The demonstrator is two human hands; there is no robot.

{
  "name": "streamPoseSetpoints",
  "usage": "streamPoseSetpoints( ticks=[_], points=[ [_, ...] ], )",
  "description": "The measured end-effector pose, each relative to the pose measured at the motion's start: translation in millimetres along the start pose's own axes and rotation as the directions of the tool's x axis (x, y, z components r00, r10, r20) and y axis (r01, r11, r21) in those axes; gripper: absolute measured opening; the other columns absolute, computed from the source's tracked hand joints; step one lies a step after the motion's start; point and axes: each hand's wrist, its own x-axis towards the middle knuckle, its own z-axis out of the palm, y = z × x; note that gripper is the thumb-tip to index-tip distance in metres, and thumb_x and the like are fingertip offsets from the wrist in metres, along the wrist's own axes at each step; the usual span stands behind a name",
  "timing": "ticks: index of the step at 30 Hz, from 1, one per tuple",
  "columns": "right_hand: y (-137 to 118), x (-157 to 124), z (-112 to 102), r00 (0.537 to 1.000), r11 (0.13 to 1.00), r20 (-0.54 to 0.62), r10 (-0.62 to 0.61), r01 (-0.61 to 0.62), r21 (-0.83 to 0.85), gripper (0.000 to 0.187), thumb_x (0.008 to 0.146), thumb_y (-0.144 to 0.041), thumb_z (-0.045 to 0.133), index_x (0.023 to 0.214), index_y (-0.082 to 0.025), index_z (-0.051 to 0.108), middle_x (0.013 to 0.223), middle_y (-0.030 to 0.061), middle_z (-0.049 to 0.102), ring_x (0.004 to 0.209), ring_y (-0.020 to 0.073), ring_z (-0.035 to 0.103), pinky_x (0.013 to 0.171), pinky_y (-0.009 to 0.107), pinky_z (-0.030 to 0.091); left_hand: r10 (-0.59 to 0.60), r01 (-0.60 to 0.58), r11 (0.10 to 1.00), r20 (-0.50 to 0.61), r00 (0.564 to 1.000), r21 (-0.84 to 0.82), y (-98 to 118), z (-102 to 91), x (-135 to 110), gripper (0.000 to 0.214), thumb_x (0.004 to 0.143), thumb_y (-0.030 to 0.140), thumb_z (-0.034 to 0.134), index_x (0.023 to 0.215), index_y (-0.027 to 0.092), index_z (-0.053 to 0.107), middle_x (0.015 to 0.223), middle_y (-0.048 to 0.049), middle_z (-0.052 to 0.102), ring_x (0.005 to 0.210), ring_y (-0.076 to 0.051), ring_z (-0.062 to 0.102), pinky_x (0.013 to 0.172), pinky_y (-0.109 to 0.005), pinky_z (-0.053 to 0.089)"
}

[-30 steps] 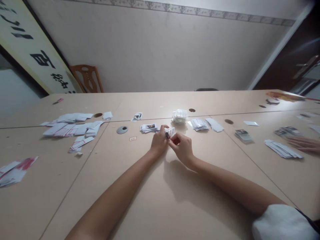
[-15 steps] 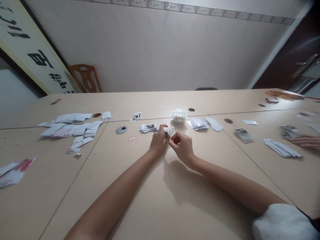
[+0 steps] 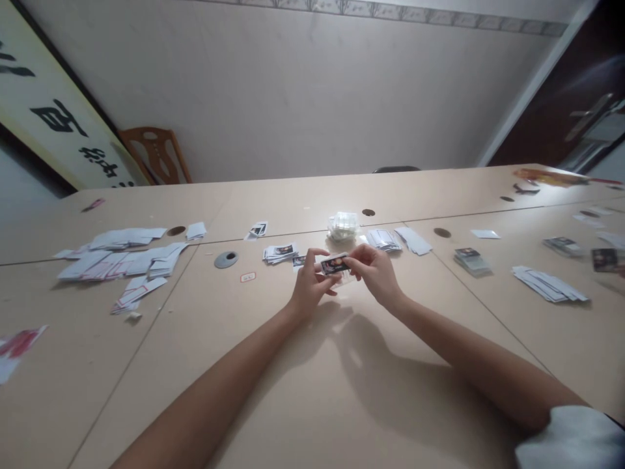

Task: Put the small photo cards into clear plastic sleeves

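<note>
Card (image 3: 334,264) sat slightly tilted between the two hands, picture side toward the camera, seemingly clear of the table (image 3: 293,404). Left hand (image 3: 308,286) gripped its left end, forefinger above, thumb below; right hand (image 3: 378,277) pinched the right end between thumb and finger. Something clear (image 3: 347,278) showed by the lower edge; too blurred to tell if it was a sleeve. Clear pile (image 3: 343,226) lay just beyond, picture stack (image 3: 280,253) to the left, white slips (image 3: 383,240) to the right. Judged good handling to need a light pinch at the ends, fingertips off the print, left hand steady, right making only small corrections; squeezing would likely have bowed it.
</note>
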Motion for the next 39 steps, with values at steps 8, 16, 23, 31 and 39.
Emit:
streamPoseSetpoints(
  ticks=[8, 16, 23, 31, 39],
  points=[
    [15, -2, -12, 0.994, 0.993, 0.018, 0.112, -0.112, 0.042, 0.022, 0.075, -0.037, 0.068, 0.075, -0.016, 0.063, 0.061, 0.0002, 0.059, 0.051, 0.0104, 0.051, 0.043, 0.021, 0.039, -0.131, 0.13, 0.988, -0.013, 0.991, -0.082, -1, 11.3, -10, 0.05, 0.073, 0.038, 0.074, 0.104, 0.023, 0.038, 0.092, -0.0041, 0.07, 0.075, -0.02, 0.071, 0.055, -0.029, 0.06],
    [20, -3, -9, 0.987, 0.985, 0.021, 0.16, -0.161, 0.066, 0.022, 0.077, -0.039, 0.067, 0.075, -0.017, 0.062, 0.075, 0.0021, 0.063, 0.06, 0.0114, 0.053, 0.046, 0.021, 0.042, -0.219, 0.217, 0.967, -0.008, 0.976, -0.132, -1, 6.8, -10, 0.049, 0.072, 0.038, 0.076, 0.099, 0.023, 0.038, 0.093, -0.0037, 0.071, 0.075, -0.021, 0.072, 0.057, -0.029, 0.06],
    [20, -5, -13, 0.979, 0.98, 0.045, 0.199, -0.2, 0.011, 0.023, 0.081, -0.041, 0.065, 0.078, -0.018, 0.064, 0.073, 0.0021, 0.063, 0.061, 0.0128, 0.054, 0.053, 0.024, 0.044, -0.29, 0.29, 0.934, 0.031, 0.957, -0.21, 2, 4.9, -13, 0.042, 0.078, 0.046, 0.069, 0.099, 0.024, 0.041, 0.091, -0.0037, 0.07, 0.076, -0.02, 0.071, 0.059, -0.033, 0.061],
    [16, -9, -11, 0.999, 0.996, -0.034, 0.03, -0.033, -0.088, 0.015, 0.082, -0.033, 0.064, 0.075, -0.019, 0.063, 0.081, 0.0039, 0.062, 0.071, 0.0153, 0.057, 0.06, 0.026, 0.047, -0.32, 0.31, 0.904, 0.014, 0.947, -0.295, 4, 7.4, -13, 0.039, 0.08, 0.052, 0.064, 0.097, 0.025, 0.042, 0.091, -0.002, 0.068, 0.072, -0.018, 0.071, 0.063, -0.036, 0.061],
    [18, -6, -12, 0.995, 0.992, -0.018, 0.093, -0.094, -0.078, 0.017, 0.081, -0.03, 0.065, 0.07, -0.018, 0.06, 0.071, 0.0016, 0.062, 0.066, 0.0137, 0.057, 0.056, 0.024, 0.044, -0.334, 0.336, 0.906, 0.053, 0.941, -0.257, 8, 7.0, -13, 0.042, 0.076, 0.041, 0.072, 0.098, 0.024, 0.041, 0.083, -0.0003, 0.067, 0.07, -0.018, 0.07, 0.06, -0.035, 0.062]
  ],
)
